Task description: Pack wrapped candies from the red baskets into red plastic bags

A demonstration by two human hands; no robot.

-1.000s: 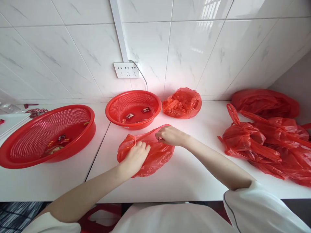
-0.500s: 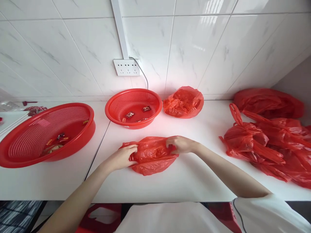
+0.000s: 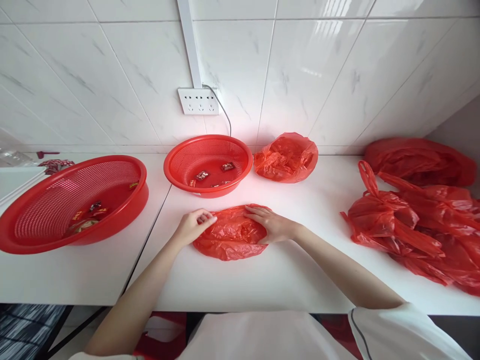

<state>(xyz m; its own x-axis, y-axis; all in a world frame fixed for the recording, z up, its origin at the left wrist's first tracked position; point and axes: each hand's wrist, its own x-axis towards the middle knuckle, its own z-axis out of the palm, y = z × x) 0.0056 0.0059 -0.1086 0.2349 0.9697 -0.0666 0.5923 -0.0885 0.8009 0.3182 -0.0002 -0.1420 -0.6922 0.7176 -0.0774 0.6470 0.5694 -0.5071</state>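
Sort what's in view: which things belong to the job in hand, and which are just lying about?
Job in hand:
front bag, between left grip and right grip
perhaps left basket and middle basket, both holding packets

Apparently just lying about:
back bag
heaped bags, right
clear plastic, far left

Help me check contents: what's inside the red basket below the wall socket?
Small wrapped packets lie inside the basket; its near rim partly covers the front ones, hiding anything lower there.
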